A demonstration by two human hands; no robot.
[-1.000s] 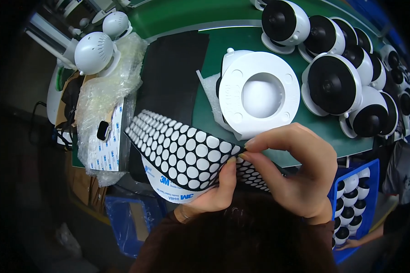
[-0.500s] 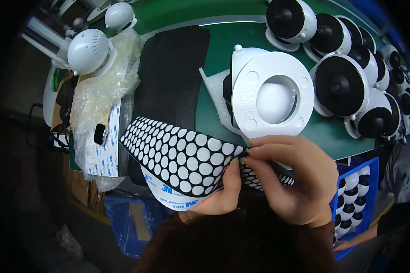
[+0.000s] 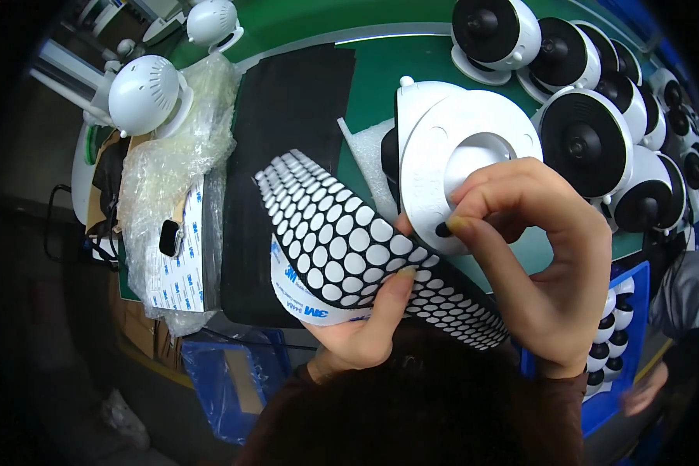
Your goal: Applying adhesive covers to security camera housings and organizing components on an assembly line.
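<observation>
1. Up by the white ring base (image 3: 424, 182), your right grip (image 3: 555, 248) is now pinching a small black dot (image 3: 443, 230); a moment ago those fingertips were at the dotted sheet (image 3: 342, 241). Can't tell if the dot touches the base.
2. Sheet's swung too: far end's tipped higher over the black mat (image 3: 287, 109), your left grip (image 3: 365, 334) clamped on it, thumb on top.
3. Room-wise, bare green table (image 3: 400, 58) shows beyond the base, but black-faced cameras (image 3: 586, 144) sit just right of it and foam (image 3: 373, 163) crowds its left.
</observation>
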